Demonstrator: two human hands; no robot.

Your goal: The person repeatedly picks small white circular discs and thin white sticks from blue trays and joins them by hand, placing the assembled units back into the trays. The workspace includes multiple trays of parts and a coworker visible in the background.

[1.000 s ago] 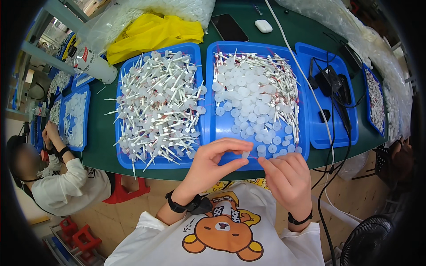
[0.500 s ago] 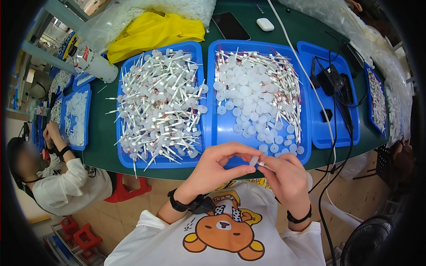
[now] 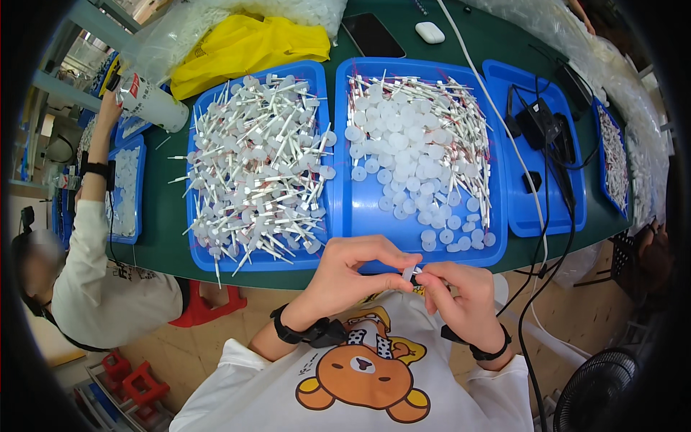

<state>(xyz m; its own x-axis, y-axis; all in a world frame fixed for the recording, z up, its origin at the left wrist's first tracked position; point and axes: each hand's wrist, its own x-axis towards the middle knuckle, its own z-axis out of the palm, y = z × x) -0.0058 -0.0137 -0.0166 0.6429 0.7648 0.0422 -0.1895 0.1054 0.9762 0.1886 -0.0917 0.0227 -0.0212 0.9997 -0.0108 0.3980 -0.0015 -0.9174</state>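
Note:
Thumb and fingertips of my left hand (image 3: pixel 354 272) pinch a small translucent white disc (image 3: pixel 408 273) at the table's near edge. Right beside it, my right hand (image 3: pixel 461 289) is closed in a pinch on a thin white stick-like piece, mostly hidden by the fingers, against the disc. Ahead lies a blue tray (image 3: pixel 367 216) with loose translucent discs (image 3: pixel 403 137) on its left and white stick-like pieces with thin red wires (image 3: pixel 468 119) on its right. The blue tray to the left (image 3: pixel 322 72) is heaped with sticks joined to discs (image 3: pixel 255 165).
A third blue tray (image 3: pixel 522 216) holds black adapters (image 3: pixel 536 126) and cables; a white cable (image 3: pixel 497 115) crosses the trays. Behind are a yellow bag (image 3: pixel 252 50), a phone (image 3: pixel 374 36) and a white case (image 3: pixel 430 32). At left, a co-worker's arm (image 3: pixel 90 194) reaches toward a cup (image 3: pixel 155 104).
My right fingers have curled in closer to the disc, covering more of the stick. The co-worker's arm at left has stretched forward to the cup.

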